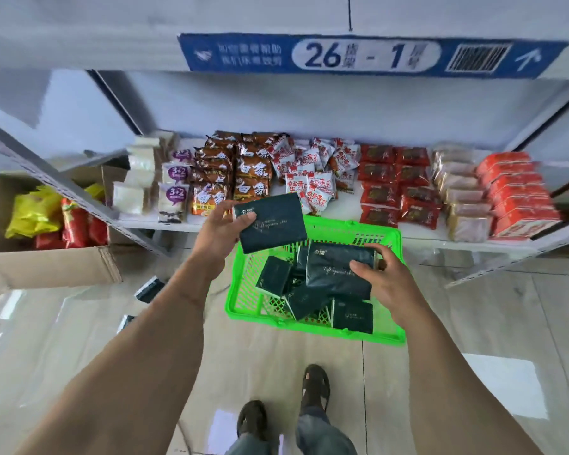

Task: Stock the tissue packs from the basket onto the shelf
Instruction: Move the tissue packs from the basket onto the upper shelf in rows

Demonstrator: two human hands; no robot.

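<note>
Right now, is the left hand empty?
No, the left hand holds a dark tissue pack above the green basket.

Bright green plastic lattice basket (312, 326), dark glossy film-wrapped tissue packs (339, 274) (faintly creased), white painted-metal shelf (440, 243), polished floor (276, 372)

The left hand (222, 229) grips a dark tissue pack (271, 221) by its left edge, thumb on top, holding it in the air above the far rim of the green basket (312, 326). The right hand (386, 279) grips a second dark pack (337, 269) at its right end, just over the heap of loose packs (309, 302) lying in the basket below both hands. Beyond the hands, the shelf (342, 208) carries rows of snack packets (312, 172). Left of the left hand, a cardboard box (53, 267) sits on the floor.
</note>
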